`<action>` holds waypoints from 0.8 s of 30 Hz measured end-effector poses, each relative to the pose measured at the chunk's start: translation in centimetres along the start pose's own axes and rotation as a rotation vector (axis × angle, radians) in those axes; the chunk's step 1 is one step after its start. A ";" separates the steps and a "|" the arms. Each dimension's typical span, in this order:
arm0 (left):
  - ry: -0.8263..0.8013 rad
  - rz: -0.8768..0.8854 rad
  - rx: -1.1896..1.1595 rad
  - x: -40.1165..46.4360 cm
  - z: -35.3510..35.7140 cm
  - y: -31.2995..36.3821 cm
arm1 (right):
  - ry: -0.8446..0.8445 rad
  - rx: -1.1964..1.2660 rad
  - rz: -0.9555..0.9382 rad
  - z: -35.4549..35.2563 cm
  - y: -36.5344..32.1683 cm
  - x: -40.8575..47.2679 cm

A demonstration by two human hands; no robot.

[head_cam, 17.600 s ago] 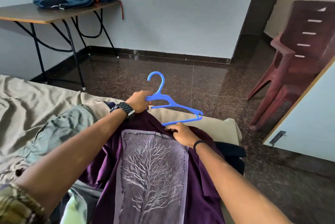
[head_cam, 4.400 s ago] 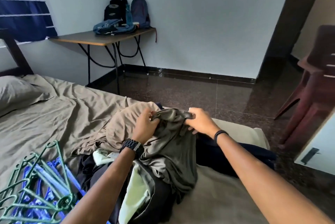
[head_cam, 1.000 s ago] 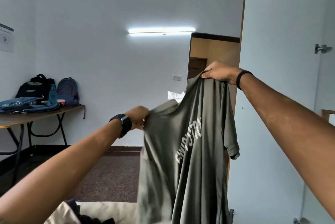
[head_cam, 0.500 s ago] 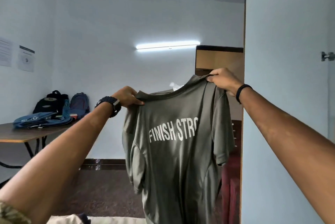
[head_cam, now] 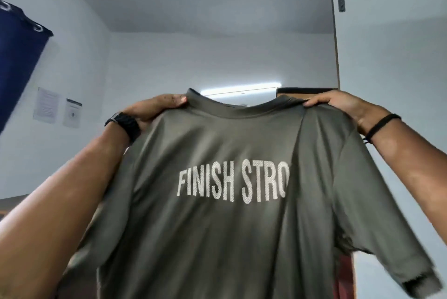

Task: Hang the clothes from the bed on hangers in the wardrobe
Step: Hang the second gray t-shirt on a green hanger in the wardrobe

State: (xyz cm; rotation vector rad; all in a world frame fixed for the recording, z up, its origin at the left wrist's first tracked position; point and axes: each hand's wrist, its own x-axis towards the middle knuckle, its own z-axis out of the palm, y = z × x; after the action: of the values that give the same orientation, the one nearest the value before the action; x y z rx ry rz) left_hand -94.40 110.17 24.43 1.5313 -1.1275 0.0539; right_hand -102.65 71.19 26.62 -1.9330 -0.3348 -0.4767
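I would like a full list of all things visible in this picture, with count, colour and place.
olive-green T-shirt with white print: one, centre, held up by its shoulders
dark blue curtain: one, upper left
paper notices: two, white, left wall
white tube light: one, lit, behind the collar
pale panel with metal hinge: one, right
black wristwatch: one, left wrist
black wristband: one, right wrist
left hand: grips the left shoulder
right hand: grips the right shoulder
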 end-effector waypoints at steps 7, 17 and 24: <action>-0.086 -0.429 0.144 -1.5 1.0 -13.2 | -0.124 -0.099 0.282 7.3 12.3 -0.2; -0.232 -1.033 0.411 -14.4 9.3 -42.3 | -0.462 -0.116 0.843 21.8 40.3 -6.8; -0.040 -1.016 0.835 -15.0 11.5 -50.9 | -0.187 -0.348 0.918 25.9 49.6 -6.5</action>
State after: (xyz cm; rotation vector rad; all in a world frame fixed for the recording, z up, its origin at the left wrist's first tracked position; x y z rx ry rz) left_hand -74.98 103.15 -25.76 2.7075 -0.2073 -0.2250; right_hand -81.99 75.35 -25.57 -2.2187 0.5525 0.2731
